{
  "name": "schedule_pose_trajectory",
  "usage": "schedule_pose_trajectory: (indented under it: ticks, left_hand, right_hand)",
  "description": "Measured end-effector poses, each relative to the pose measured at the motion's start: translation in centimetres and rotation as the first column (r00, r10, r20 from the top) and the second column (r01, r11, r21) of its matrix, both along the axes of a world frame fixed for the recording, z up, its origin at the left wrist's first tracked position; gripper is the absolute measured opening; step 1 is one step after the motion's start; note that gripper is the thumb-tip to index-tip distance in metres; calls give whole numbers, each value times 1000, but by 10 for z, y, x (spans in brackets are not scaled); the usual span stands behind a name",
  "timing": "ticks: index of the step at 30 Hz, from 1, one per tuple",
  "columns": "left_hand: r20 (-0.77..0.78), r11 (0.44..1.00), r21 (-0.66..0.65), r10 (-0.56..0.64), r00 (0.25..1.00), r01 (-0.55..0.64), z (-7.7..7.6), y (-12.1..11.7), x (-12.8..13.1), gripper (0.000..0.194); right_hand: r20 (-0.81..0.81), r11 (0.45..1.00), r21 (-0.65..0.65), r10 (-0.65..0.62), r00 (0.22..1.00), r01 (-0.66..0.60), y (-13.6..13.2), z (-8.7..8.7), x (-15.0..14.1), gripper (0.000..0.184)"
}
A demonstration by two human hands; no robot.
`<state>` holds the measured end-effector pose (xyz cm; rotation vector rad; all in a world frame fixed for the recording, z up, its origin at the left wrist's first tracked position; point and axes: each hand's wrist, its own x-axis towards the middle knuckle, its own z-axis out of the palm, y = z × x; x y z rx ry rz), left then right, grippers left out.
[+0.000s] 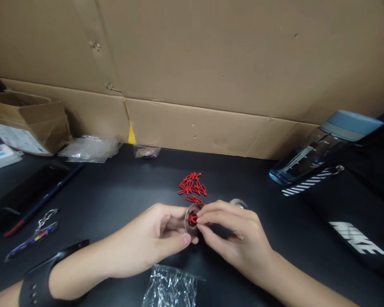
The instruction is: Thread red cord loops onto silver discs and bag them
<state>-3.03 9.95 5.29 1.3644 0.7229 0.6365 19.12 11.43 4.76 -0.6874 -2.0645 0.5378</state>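
Note:
Between the thumb and fingers of my left hand (pixel 152 244) is a clear round suction cup (pixel 188 230), held on edge above the table's middle. My right hand (pixel 238 232) pinches a small red cord loop (pixel 194 219) against the middle of the cup. Whether the cord passes around the cup's knob or only touches it, I cannot tell. Beyond my hands lies a loose pile of red cord loops (pixel 192 185). A second clear suction cup (pixel 238 203) rests on the table, partly hidden behind my right hand.
A crinkled clear plastic bag (pixel 171 288) lies near me. On the left are a phone (pixel 32 192), a keychain (pixel 35 238), flat plastic bags (pixel 91 148) and a cardboard box (pixel 45 123). A water bottle (pixel 320 147) and black bag (pixel 348 200) stand right; cardboard (pixel 211 64) walls the back.

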Motion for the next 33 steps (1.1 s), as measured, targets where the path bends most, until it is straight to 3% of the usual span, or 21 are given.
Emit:
schedule_pose_trajectory:
  ticks: [7,18,33]
  left_hand:
    - [-44,1000,15,-10,999,11,0,-3,3,22]
    - [-106,998,66,-10,994,17,5,-3,6,16]
    - [-200,990,138,5,980,23,7,-4,7,10]
  right_hand:
    - [1,998,-33,48,999,-48,-2,3,-1,17]
    - [44,999,33,26,999,-27,-5,4,-3,17]
    - [76,995,28,95,993,-98,-6,3,-1,17]
